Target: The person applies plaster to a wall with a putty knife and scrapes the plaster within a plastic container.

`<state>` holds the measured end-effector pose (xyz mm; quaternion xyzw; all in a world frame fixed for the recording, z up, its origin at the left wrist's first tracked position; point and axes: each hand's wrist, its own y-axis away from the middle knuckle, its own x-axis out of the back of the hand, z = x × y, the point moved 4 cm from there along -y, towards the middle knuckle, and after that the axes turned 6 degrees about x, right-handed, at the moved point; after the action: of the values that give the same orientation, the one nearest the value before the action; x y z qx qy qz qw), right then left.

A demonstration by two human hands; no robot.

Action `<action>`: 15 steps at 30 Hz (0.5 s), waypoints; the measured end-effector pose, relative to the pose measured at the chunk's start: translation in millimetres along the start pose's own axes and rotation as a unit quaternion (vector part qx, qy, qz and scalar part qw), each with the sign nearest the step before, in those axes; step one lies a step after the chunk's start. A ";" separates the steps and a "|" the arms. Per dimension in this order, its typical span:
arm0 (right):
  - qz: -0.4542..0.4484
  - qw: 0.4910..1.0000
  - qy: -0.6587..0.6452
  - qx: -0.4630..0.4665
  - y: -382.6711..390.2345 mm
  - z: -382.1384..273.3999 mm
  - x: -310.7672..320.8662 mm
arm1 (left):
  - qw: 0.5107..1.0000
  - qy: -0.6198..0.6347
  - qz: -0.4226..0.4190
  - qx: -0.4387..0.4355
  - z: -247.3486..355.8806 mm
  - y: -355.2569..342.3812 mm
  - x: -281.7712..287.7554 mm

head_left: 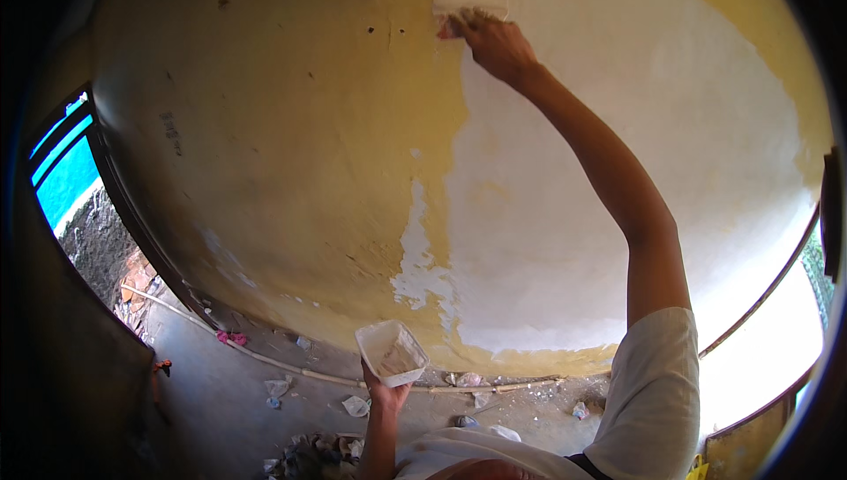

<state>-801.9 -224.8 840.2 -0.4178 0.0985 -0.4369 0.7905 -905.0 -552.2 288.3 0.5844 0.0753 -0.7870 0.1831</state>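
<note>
My right hand (498, 43) is raised high against the wall, its fingers closed round a putty knife. The broad pale blade of the putty knife (476, 9) lies against the wall near the corner, and a reddish bit shows beside my fingers. White filler (565, 171) coats much of the wall in front of me. Low down, my left hand (388, 394) grips a white square plastic tub (391, 354) from below. The tub is tilted toward me, with whitish paste smeared on its inside.
Bare yellow wall (309, 153) spreads to the left, with patchy filler at its lower part. A long bamboo pole (326, 378) lies along the wall's foot among scraps and plastic bits. Dark rubble (318, 455) is heaped near me. Openings stand at far left and right.
</note>
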 end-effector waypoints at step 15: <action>0.129 0.989 -0.076 -0.007 -47.4 60.2 82.8 | 1.000 -0.015 -0.008 0.019 -9.8 7.8 -5.7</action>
<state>-749.9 -267.0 930.9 -0.4394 0.0946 -0.2980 0.8421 -891.9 -555.0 291.5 0.5749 0.0621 -0.7986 0.1667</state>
